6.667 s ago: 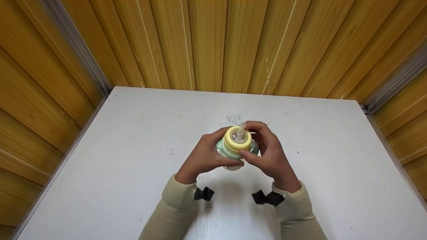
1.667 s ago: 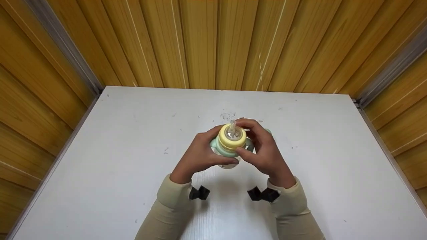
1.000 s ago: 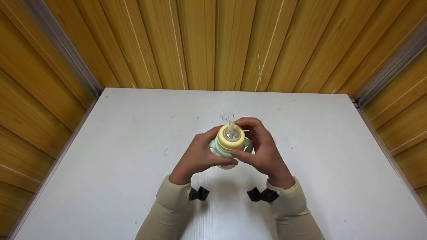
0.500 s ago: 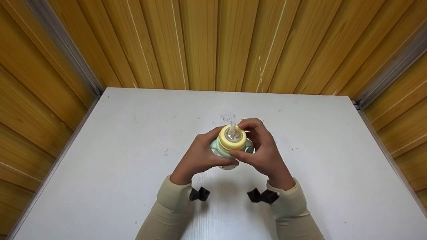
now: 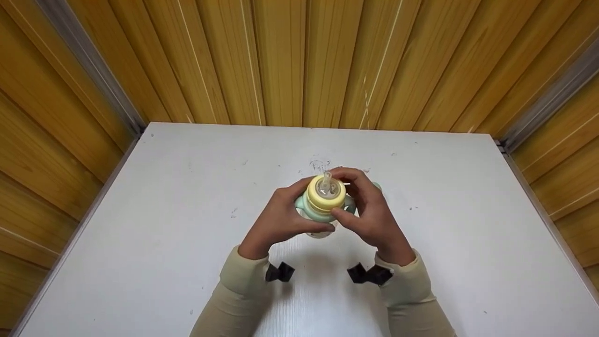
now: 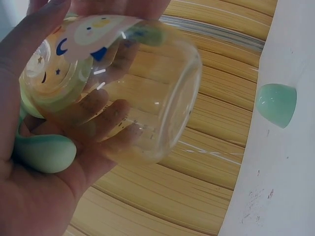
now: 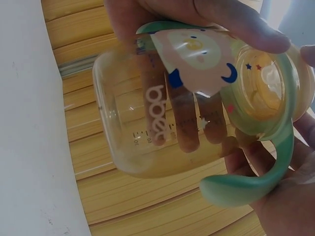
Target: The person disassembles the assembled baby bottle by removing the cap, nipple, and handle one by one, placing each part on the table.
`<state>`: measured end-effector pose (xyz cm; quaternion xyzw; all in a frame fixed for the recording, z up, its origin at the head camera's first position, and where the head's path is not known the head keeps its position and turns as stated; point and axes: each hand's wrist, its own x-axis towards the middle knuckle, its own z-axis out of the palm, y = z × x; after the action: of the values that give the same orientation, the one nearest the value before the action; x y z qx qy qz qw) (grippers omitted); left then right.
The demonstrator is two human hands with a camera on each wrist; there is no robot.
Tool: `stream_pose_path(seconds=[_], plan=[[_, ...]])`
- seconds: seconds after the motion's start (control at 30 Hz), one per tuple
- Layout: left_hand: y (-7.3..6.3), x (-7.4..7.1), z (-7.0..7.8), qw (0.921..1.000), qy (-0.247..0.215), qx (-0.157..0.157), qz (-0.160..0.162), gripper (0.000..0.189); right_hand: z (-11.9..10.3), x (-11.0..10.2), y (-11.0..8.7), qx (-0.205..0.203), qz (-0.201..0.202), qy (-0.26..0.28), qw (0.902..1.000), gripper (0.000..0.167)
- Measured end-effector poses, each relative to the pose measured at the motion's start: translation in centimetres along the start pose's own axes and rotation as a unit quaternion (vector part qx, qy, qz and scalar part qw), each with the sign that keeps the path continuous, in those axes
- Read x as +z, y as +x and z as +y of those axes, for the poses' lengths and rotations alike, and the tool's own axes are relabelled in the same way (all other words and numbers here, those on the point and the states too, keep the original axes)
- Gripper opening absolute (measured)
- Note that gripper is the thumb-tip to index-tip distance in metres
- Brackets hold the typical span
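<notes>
A clear baby bottle (image 7: 128,113) with an animal print is held up over the table, its yellow collar (image 5: 326,201) and clear teat (image 5: 326,181) on top. Two mint-green handles stick out at its sides, one of them a curved handle (image 7: 246,189) near the right palm. My left hand (image 5: 286,215) grips the bottle body, its fingers showing through the clear wall in both wrist views. My right hand (image 5: 374,213) pinches the yellow collar between thumb and fingers. A mint-green cap (image 6: 278,104) sits on the table, mostly hidden behind the right hand in the head view.
The white table (image 5: 187,187) has small dark scuffs near its middle. Wood-look panels (image 5: 281,61) enclose it at the back and both sides, with metal posts at the corners. Black mounts (image 5: 281,271) are strapped at both wrists.
My right thumb has slid a little rightward and up along the collar since half a second ago, having stood further left before. The left hand still grips the bottle in the same place.
</notes>
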<state>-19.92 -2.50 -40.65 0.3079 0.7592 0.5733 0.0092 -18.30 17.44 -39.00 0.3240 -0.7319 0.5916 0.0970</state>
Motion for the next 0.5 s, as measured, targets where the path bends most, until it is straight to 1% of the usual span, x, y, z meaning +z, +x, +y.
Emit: stream_pose_path(seconds=[0.2, 0.37, 0.5], plan=[[-0.03, 0.01, 0.04, 1.0, 0.002, -0.006, 0.0, 0.081, 0.13, -0.02, -0.01, -0.003, -0.001, -0.005, 1.0, 0.054], [0.02, -0.02, 0.14, 1.0, 0.003, -0.001, 0.002, 0.081, 0.02, -0.04, 0.01, -0.006, 0.0, -0.004, 1.0, 0.055], [0.02, 0.0, 0.13, 1.0, 0.006, -0.001, 0.001, 0.08, 0.02, 0.03, 0.01, -0.009, 0.01, -0.002, 0.9999, 0.059]])
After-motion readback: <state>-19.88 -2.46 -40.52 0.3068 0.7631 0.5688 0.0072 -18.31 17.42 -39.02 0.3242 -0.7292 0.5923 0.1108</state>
